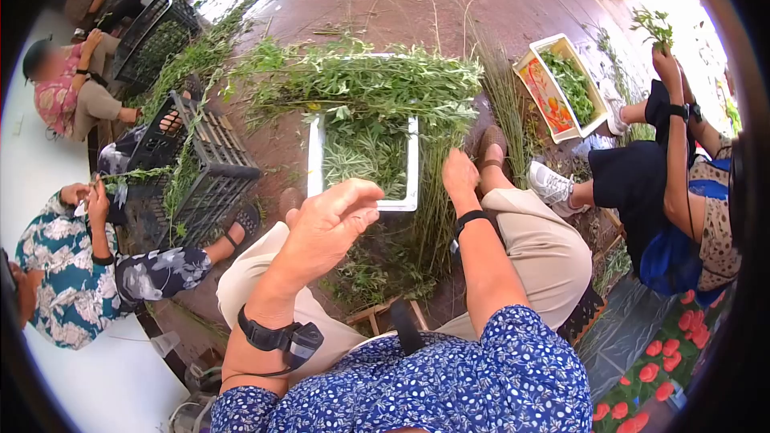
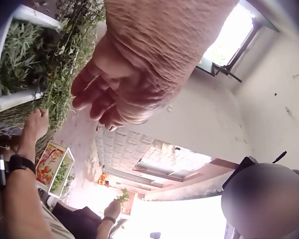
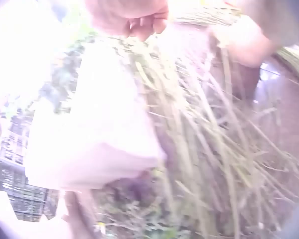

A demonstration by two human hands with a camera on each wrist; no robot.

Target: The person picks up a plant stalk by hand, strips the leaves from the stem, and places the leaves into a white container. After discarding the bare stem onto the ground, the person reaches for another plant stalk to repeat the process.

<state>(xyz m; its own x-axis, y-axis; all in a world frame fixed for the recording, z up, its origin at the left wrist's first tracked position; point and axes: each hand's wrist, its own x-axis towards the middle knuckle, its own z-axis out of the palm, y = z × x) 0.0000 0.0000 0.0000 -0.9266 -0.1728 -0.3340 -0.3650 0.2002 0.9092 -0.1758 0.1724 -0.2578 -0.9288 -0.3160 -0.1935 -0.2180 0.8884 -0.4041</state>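
Observation:
My left hand (image 1: 329, 220) is raised in front of the white box (image 1: 315, 156), its fingers loosely bent and nothing visible between them. Cut green leaves (image 1: 361, 152) fill that box, and a heap of leafy stalks (image 1: 377, 76) lies across its far side. To the right of the box, my right hand (image 1: 461, 176) is low at a bundle of long stems (image 1: 437, 224), fingers curled at the stems. The right wrist view is blurred and overexposed; there the stems (image 3: 189, 124) fan out below the curled fingers (image 3: 144, 27).
Another white box with a printed side (image 1: 545, 96) stands at the right, holding greens. Black crates (image 1: 208, 168) stand at the left. Seated people flank me; one at the right holds up a leafy sprig (image 1: 654, 28). More stalks (image 1: 505, 88) lie on the floor.

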